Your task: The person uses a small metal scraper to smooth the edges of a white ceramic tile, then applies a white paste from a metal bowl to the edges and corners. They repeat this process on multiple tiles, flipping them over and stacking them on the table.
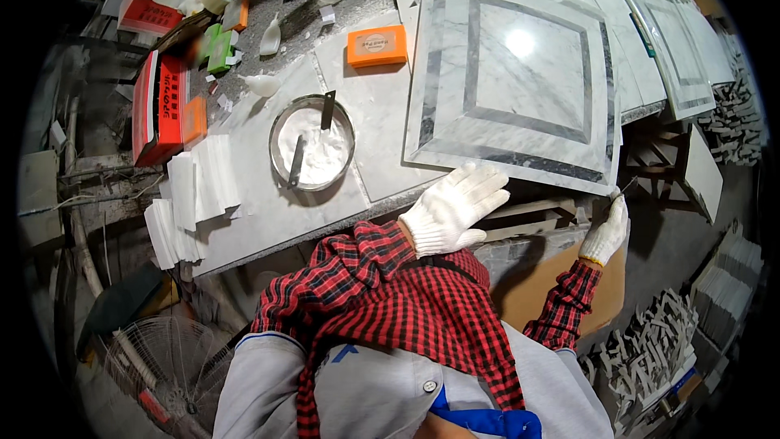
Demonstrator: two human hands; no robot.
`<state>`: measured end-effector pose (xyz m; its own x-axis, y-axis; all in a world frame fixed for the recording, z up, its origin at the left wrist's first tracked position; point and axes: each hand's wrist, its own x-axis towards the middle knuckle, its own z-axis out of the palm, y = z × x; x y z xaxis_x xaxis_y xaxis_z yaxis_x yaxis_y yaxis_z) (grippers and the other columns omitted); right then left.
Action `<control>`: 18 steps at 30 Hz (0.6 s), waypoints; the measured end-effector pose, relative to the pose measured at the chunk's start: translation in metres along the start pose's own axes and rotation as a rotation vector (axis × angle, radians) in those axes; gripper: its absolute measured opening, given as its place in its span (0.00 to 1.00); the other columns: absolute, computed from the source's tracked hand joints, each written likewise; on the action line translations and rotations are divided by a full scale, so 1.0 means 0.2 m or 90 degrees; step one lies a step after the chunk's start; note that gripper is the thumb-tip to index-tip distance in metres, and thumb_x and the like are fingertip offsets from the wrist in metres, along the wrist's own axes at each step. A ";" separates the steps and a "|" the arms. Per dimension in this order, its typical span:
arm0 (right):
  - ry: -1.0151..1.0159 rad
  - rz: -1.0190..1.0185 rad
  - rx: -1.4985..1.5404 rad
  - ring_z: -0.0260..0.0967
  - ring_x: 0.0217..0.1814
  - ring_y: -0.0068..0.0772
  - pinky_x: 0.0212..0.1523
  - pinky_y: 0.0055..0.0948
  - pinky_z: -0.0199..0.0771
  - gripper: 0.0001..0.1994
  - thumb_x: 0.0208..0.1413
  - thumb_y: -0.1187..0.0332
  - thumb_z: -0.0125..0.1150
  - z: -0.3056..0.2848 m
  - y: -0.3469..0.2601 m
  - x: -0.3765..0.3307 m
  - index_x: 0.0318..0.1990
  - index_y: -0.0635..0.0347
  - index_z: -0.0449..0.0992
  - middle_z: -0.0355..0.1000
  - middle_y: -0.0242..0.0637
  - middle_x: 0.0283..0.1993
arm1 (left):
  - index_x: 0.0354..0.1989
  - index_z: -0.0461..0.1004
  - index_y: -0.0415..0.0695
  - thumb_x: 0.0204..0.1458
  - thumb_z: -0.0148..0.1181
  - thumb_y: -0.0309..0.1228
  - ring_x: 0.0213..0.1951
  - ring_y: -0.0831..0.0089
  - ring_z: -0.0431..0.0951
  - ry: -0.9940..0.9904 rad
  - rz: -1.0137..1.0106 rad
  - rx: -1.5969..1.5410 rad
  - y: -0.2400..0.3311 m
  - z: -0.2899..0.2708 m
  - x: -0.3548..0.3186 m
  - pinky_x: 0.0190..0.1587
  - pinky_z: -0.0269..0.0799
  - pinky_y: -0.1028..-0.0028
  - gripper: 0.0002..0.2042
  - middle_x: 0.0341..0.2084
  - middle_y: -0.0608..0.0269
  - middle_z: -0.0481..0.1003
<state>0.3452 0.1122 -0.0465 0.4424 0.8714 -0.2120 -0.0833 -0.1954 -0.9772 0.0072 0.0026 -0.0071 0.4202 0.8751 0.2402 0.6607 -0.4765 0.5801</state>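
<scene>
A square marble panel (532, 81) with grey inlaid bands lies tilted on the bench in front of me. My left hand (459, 210), in a white knit glove, has its fingers stretched out beside the panel's near edge; whether it touches the stone I cannot tell. At the near right corner, my gloved right hand (608, 232) is closed round a thin dark blade-like tool (629, 185), mostly hidden by the fingers. Left of the panel stands a metal bowl (351, 158) of white paste (313, 150). Two dark flat scrapers (328, 110) rest in it.
An orange box (377, 46) sits beyond the bowl. White strips (203, 181) and a red box (160, 110) lie at the bench's left. Another inlaid panel (670, 45) is at the right. Stone strips (646, 349) are heaped below right; a wire-caged fan (171, 374) stands below left.
</scene>
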 end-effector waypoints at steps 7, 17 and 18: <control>-0.007 0.055 0.089 0.70 0.54 0.31 0.57 0.38 0.71 0.20 0.67 0.59 0.52 0.00 0.01 -0.02 0.59 0.64 0.71 0.73 0.36 0.54 | 0.62 0.67 0.42 0.42 0.70 0.37 0.67 0.52 0.62 0.012 -0.044 -0.017 0.00 -0.03 -0.01 0.70 0.54 0.53 0.35 0.64 0.48 0.64; -0.043 0.108 0.097 0.73 0.44 0.30 0.47 0.36 0.75 0.14 0.65 0.61 0.56 -0.04 -0.04 -0.04 0.50 0.61 0.76 0.75 0.34 0.44 | 0.64 0.64 0.39 0.45 0.69 0.38 0.67 0.46 0.60 0.063 -0.233 0.111 -0.10 -0.19 -0.19 0.70 0.52 0.53 0.36 0.64 0.42 0.63; -0.024 0.104 0.090 0.74 0.43 0.30 0.45 0.34 0.76 0.13 0.66 0.61 0.56 -0.01 -0.07 -0.07 0.48 0.61 0.76 0.75 0.34 0.43 | 0.64 0.64 0.38 0.45 0.69 0.37 0.67 0.46 0.61 0.074 -0.246 0.131 -0.12 -0.20 -0.23 0.69 0.53 0.53 0.36 0.64 0.41 0.63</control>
<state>0.3419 0.1029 -0.0301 0.3789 0.8503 -0.3653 -0.2764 -0.2727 -0.9215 -0.0527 -0.0219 -0.0008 0.0535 0.9902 0.1293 0.8699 -0.1098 0.4809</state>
